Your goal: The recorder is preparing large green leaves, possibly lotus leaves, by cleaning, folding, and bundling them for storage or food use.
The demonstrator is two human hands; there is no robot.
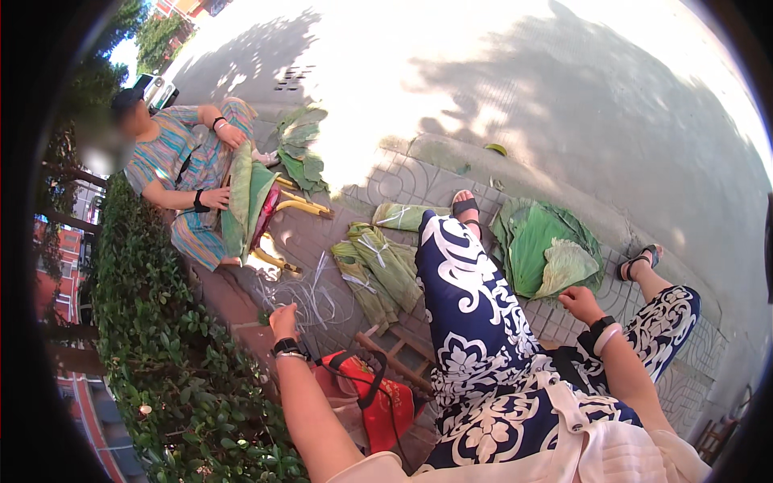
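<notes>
a red bag (385, 419) lies near a hedge (173, 354).

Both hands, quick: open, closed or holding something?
Left hand: curled near white strings; grip unclear.
Right hand: curled by green leaves; grip unclear.

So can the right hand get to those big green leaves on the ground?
Probably yes: the right hand is close by the near edge of the big green leaves, and nothing seems to stand between them.

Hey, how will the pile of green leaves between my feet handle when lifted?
The pile of leaves would probably flop: its broad, thin sheets show no tie. That thinness suggests it's light for its width. The paler top leaf looks crinkled and dry, so it might tear.
</notes>
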